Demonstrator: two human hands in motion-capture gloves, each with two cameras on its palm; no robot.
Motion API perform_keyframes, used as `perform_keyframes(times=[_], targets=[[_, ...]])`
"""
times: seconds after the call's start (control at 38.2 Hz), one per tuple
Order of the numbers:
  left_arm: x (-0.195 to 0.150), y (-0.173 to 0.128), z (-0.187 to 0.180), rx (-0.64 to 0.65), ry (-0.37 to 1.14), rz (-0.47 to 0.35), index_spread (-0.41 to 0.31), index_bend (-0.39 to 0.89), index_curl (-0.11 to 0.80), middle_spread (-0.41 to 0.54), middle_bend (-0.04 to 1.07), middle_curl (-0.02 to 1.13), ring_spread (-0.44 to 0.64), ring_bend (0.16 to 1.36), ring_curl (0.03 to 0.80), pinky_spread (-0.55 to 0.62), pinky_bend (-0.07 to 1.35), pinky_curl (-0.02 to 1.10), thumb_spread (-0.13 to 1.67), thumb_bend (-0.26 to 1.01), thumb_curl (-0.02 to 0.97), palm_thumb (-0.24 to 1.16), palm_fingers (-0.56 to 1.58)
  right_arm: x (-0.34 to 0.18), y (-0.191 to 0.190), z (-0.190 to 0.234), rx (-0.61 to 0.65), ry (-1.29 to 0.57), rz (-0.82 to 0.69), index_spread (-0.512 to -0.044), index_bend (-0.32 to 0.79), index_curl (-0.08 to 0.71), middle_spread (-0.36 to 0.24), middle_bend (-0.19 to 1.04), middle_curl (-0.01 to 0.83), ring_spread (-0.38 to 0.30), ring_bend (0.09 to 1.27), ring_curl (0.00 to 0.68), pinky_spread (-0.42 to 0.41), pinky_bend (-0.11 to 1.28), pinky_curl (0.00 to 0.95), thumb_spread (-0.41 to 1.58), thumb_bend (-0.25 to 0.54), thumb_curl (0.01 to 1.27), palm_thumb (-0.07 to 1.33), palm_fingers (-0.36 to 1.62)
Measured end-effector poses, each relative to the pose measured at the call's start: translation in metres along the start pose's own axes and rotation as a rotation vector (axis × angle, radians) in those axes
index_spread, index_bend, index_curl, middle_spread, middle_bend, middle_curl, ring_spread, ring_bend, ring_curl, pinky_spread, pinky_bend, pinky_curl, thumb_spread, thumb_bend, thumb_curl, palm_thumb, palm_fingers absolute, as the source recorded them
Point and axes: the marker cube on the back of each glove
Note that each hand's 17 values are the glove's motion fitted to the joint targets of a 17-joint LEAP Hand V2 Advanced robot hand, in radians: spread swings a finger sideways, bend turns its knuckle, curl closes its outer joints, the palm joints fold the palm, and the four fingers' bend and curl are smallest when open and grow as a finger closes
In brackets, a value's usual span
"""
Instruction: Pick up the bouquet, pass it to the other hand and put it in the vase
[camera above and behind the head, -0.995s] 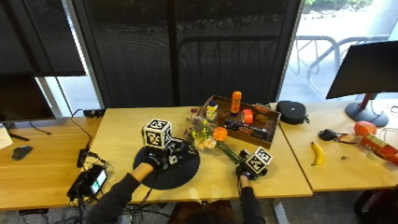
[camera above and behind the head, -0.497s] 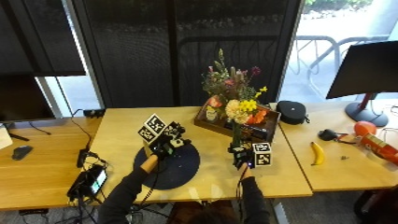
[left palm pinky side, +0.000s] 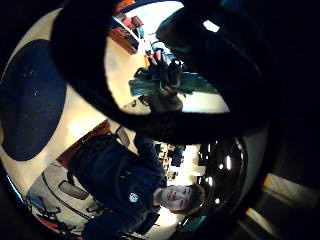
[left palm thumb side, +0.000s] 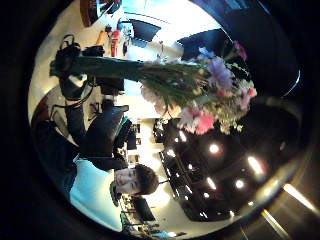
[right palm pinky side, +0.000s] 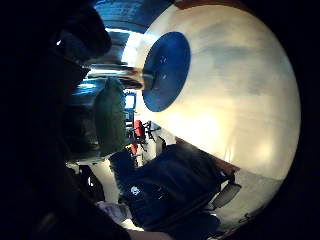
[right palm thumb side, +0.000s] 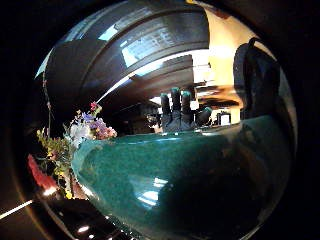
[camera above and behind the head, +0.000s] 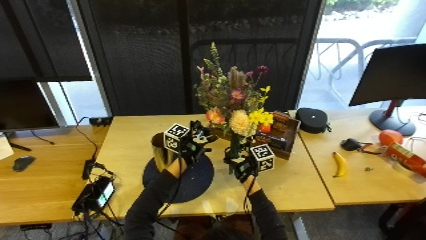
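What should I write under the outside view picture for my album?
A right hand holds a bouquet upright while the left hand waits open.

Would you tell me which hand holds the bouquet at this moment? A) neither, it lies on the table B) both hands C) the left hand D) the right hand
D: the right hand grips the stems of the upright bouquet, while the left hand is open beside it.

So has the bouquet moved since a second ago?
Yes. The bouquet has risen off the table and now stands upright, its stems held by the right hand, in front of the wooden tray.
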Motion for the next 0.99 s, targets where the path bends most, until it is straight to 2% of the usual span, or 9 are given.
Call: perform_keyframes(times=[0.24,0.39,0.52,0.55,0.63,0.68,0.79,0.89,0.99], targets=[[-0.013,-0.029,0.015,-0.036,0.042,-0.001,0.121,0.1,0.233,0.265,0.16,0.32,0.27,0.65,0.321,0.39,0.68,0.41,0.99,-0.02,0.372,0.56,0.17,-0.017,0.003,0.053,-0.091,0.029,-0.009,-0.258,0.44,0.576,-0.219,0.42,0.631,-0.264,0.49,0.53,-0.318,0.22,0.428,0.5,-0.02,0.64,1.22,1.19],[0.0,-0.023,0.029,0.033,0.075,0.033,0.12,0.15,0.243,0.223,0.23,0.34,0.23,0.67,0.324,0.34,0.59,0.38,0.96,-0.02,0.38,0.59,0.25,-0.011,0.002,0.08,-0.128,0.047,-0.004,-0.259,0.44,0.585,-0.22,0.41,0.639,-0.264,0.48,0.534,-0.32,0.23,0.431,0.49,-0.02,0.66,1.21,1.19],[0.014,-0.014,0.036,0.137,0.085,0.065,-0.006,0.26,0.302,0.027,0.37,0.38,0.01,0.63,0.301,0.1,0.43,0.33,0.94,0.01,0.397,0.68,0.7,-0.011,0.001,0.091,-0.123,0.045,-0.009,-0.259,0.43,0.59,-0.221,0.41,0.648,-0.265,0.48,0.539,-0.32,0.23,0.434,0.49,-0.02,0.67,1.21,1.19],[0.013,-0.014,0.036,0.155,0.086,0.065,0.016,0.2,0.287,0.046,0.31,0.35,0.04,0.6,0.281,0.15,0.4,0.31,0.94,-0.02,0.392,0.66,0.51,-0.012,0.002,0.092,-0.127,0.043,-0.008,-0.259,0.44,0.591,-0.221,0.41,0.647,-0.265,0.48,0.539,-0.32,0.23,0.434,0.49,-0.02,0.67,1.21,1.19],[0.015,-0.012,0.035,0.209,0.079,0.069,-0.096,0.35,0.351,-0.074,0.46,0.41,-0.11,0.61,0.305,-0.04,0.32,0.3,0.92,0.01,0.414,0.73,1.05,-0.007,0.0,0.097,-0.141,0.047,-0.011,-0.26,0.43,0.594,-0.221,0.41,0.65,-0.265,0.48,0.541,-0.32,0.23,0.435,0.49,-0.022,0.67,1.21,1.19],[0.02,-0.008,0.037,0.253,0.061,0.081,-0.139,0.39,0.376,-0.115,0.5,0.42,-0.16,0.63,0.321,-0.1,0.28,0.3,0.91,0.0,0.423,0.75,1.19,-0.003,-0.002,0.099,-0.155,0.051,-0.018,-0.26,0.42,0.594,-0.22,0.4,0.653,-0.265,0.48,0.542,-0.32,0.23,0.436,0.49,-0.022,0.68,1.2,1.19],[0.028,-0.005,0.035,0.359,-0.006,0.133,-0.2,0.44,0.423,-0.176,0.58,0.5,-0.22,0.68,0.384,-0.18,0.32,0.36,0.89,-0.02,0.436,0.77,1.33,-0.002,-0.001,0.104,-0.194,0.054,-0.035,-0.26,0.37,0.585,-0.226,0.39,0.648,-0.27,0.48,0.541,-0.328,0.24,0.434,0.51,-0.036,0.67,1.18,1.16],[0.04,-0.003,0.032,0.398,-0.047,0.185,-0.268,0.51,0.47,-0.243,0.67,0.55,-0.28,0.76,0.427,-0.27,0.48,0.42,0.89,-0.07,0.423,0.66,1.55,-0.016,0.011,0.111,-0.225,0.052,-0.043,-0.266,0.3,0.565,-0.233,0.35,0.631,-0.276,0.45,0.532,-0.33,0.25,0.432,0.53,-0.052,0.66,1.12,1.09],[0.062,0.005,0.03,0.4,-0.072,0.207,-0.311,0.59,0.511,-0.282,0.73,0.57,-0.32,0.82,0.458,-0.33,0.57,0.46,0.93,-0.04,0.417,0.64,1.53,-0.032,0.02,0.11,-0.264,0.077,-0.101,-0.275,0.24,0.543,-0.23,0.3,0.608,-0.277,0.4,0.512,-0.305,0.26,0.431,0.57,-0.047,0.65,1.08,1.05]])
